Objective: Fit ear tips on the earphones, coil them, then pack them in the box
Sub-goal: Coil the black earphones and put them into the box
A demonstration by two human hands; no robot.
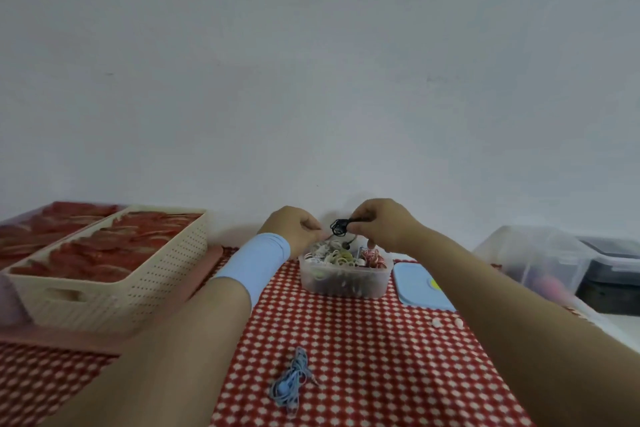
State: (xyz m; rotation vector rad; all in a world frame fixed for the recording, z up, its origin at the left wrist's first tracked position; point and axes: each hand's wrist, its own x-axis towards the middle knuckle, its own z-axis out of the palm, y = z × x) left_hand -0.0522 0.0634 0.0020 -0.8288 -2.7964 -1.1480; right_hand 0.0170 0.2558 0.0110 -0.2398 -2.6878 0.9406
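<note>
Black earphones (338, 227), coiled into a small bundle, hang above a clear plastic box (343, 282) full of coiled earphones in several colours. My right hand (381, 224) pinches the black bundle from the right. My left hand (294, 227), with a light blue wristband, is curled close to the bundle's left side; whether it touches the cable is hidden. A blue pair of earphones (291, 381) lies loosely bunched on the red checked cloth in front of me. Two small white ear tips (437, 323) lie on the cloth to the right.
A light blue lid (420, 289) lies right of the box. Two cream perforated baskets (114, 291) with red packets stand on the left. Clear and dark storage containers (540, 258) stand at the far right. A grey wall rises behind the table.
</note>
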